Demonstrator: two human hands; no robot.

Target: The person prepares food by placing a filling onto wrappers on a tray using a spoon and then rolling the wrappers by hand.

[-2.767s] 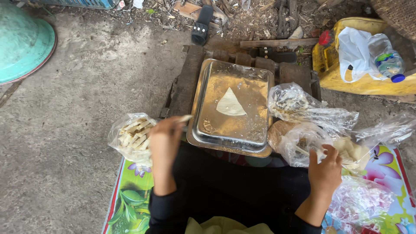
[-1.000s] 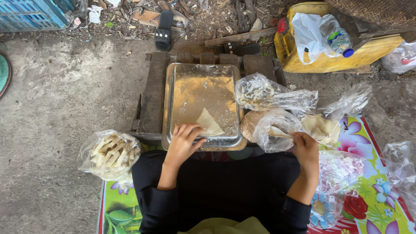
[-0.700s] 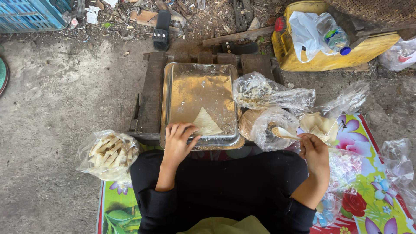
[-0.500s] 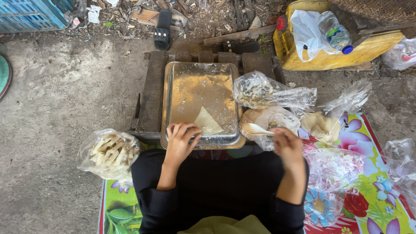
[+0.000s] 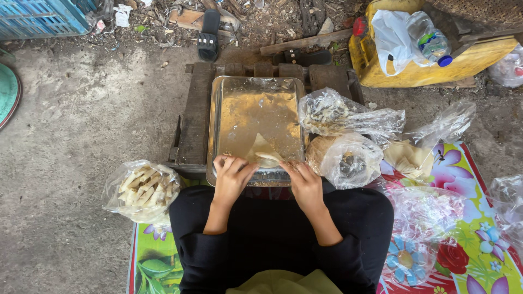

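A pale triangular wrapper point(image 5: 263, 151) lies at the near edge of the metal tray point(image 5: 239, 103), and both hands are on it. The left hand point(image 5: 231, 175) presses its fingers down on the wrapper's left side; the right hand point(image 5: 305, 182) pinches its right corner. Left of the knees sits a clear bag of rolled sticks point(image 5: 144, 188). Right of the tray, plastic bags point(image 5: 346, 136) bunch together.

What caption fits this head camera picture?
Both hands, left hand and right hand, fold a wrapper on a metal tray.
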